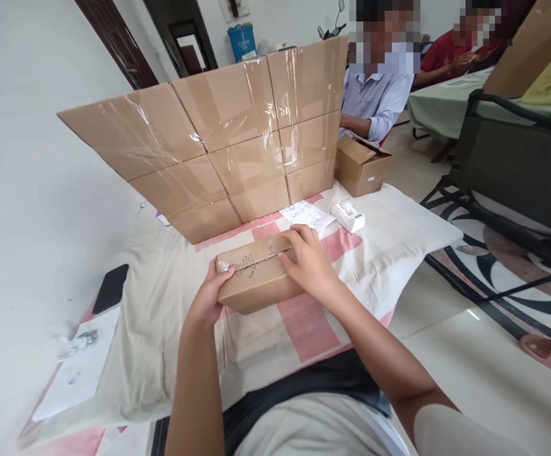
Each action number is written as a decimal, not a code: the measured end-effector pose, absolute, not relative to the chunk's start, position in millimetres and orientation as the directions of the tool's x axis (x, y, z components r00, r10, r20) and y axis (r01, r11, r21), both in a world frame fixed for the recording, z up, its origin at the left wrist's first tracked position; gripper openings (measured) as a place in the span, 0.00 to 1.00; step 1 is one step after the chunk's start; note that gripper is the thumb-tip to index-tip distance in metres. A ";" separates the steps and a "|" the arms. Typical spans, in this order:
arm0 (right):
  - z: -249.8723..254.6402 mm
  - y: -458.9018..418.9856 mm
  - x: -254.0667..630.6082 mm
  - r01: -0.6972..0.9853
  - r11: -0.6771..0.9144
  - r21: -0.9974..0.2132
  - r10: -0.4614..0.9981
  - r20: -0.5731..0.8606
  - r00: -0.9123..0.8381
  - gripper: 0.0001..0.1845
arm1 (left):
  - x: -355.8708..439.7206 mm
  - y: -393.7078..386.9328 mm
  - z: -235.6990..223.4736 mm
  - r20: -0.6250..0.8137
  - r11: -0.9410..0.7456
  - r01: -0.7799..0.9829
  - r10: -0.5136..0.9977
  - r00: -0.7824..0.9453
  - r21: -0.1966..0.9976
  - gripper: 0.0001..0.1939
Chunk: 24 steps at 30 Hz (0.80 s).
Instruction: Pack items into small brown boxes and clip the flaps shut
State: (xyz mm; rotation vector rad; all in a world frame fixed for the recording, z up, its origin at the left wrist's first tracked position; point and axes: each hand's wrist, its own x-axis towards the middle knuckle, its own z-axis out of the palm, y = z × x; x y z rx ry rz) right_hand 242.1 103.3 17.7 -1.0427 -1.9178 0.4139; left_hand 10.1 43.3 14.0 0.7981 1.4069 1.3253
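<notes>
A small brown cardboard box (261, 288) rests on the cloth-covered table in front of me, with clear tape and dark markings along its top seam. My left hand (210, 291) grips its left end, thumb on the top edge. At the right end, my right hand (306, 256) has its thumb and bent fingers closed on the top edge near the taped seam. Whether loose tape is between those fingers is too small to tell. Beyond the box lie a white tape dispenser (348, 217) and a sheet of paper with writing (306, 215).
A tall cardboard panel (237, 145), taped in sections, stands across the table's far side. Behind the dispenser sits another carton (363, 168), near a person in a light shirt (384, 88). A black phone (111, 289) and white paper (78, 367) lie left. A dark chair (508, 152) stands right.
</notes>
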 end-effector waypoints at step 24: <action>-67.9 256.8 313.3 0.698 0.471 -0.539 0.879 0.352 -0.321 0.11 | -8.5 29.5 12.2 -0.263 0.217 -0.166 0.900 -0.347 0.962 0.33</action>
